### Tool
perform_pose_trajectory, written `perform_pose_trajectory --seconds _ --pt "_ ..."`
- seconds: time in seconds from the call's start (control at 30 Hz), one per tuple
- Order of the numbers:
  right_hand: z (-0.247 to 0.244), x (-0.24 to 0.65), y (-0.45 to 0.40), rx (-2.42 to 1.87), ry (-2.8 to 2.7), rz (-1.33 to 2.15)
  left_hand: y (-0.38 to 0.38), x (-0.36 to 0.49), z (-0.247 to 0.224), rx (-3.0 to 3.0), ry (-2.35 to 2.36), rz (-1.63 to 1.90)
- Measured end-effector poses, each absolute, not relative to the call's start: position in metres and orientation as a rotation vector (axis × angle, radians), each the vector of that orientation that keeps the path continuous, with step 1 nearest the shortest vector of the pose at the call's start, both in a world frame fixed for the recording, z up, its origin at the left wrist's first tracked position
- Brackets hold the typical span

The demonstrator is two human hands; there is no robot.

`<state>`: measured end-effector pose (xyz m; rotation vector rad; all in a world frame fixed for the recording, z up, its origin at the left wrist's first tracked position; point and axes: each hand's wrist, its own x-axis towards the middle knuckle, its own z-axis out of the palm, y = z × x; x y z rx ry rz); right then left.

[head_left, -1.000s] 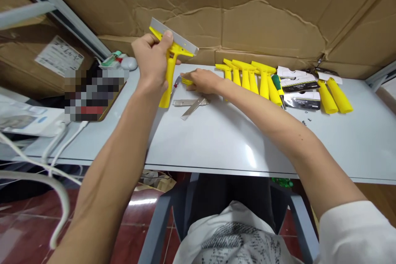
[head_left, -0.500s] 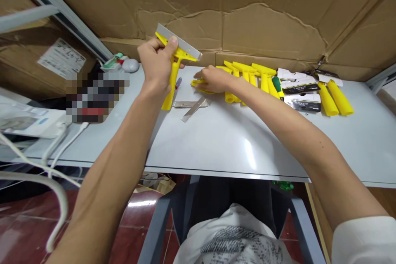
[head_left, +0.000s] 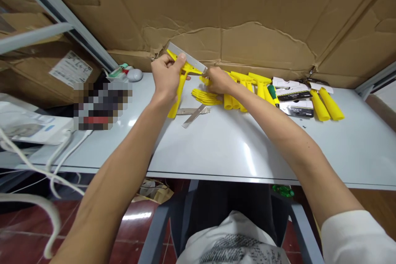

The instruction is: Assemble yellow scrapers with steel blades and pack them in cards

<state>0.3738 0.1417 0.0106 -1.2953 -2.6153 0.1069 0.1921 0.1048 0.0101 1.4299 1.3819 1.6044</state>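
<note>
My left hand is closed round the head of a yellow scraper, thumb on top, with a metal blade along its upper edge. My right hand is closed beside the blade's right end, with a bit of yellow at its fingertips; that piece is mostly hidden. Below my right hand lies a stack of thin yellow pieces. Two metal strips cross each other on the table, left of and below the stack. Several yellow scrapers lie to the right.
A green-and-black handle, black-and-white boxes and two yellow tubes lie on the table's right. At the left are a mouse, cables and a blurred object. Cardboard stands behind.
My right hand has left the stack of yellow pieces and risen to the blade's right end. My left hand keeps hold of the scraper. The view has shifted slightly.
</note>
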Motion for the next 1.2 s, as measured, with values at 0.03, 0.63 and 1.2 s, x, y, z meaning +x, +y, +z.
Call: perform_pose_trajectory --seconds 0.03,0.63,1.2 --pt "0.015 0.38 0.141 -1.288 -2.586 0.1 0.103 0.195 0.012 1.41 1.373 1.624" --pt "-0.003 0.536 0.008 -0.944 -1.628 1.381 0.008 0.284 0.002 1.768 1.074 0.76" --pt "-0.01 0.528 0.003 -0.987 -1.464 1.518 0.004 0.291 -0.006 1.762 1.166 0.69"
